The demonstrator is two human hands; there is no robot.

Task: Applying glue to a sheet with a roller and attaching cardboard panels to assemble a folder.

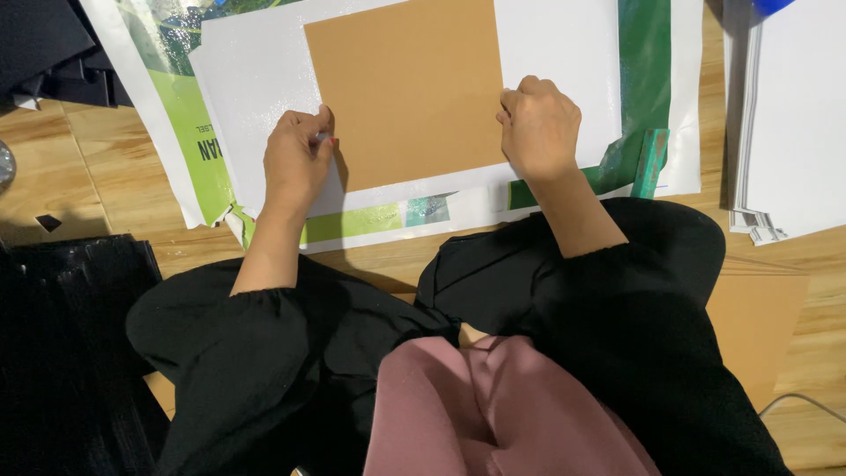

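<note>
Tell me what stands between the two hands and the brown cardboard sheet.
Nothing visible: the left hand and right hand each rest directly on an edge of the brown cardboard sheet.

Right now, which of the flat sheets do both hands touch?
The brown cardboard sheet: left hand and right hand press its lower corners. It lies on the white glossy sheet.

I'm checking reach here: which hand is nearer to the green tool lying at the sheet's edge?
The right hand. It rests on the brown card's right edge, just left of the green tool. The left hand is at the card's lower left corner, far across.
</note>
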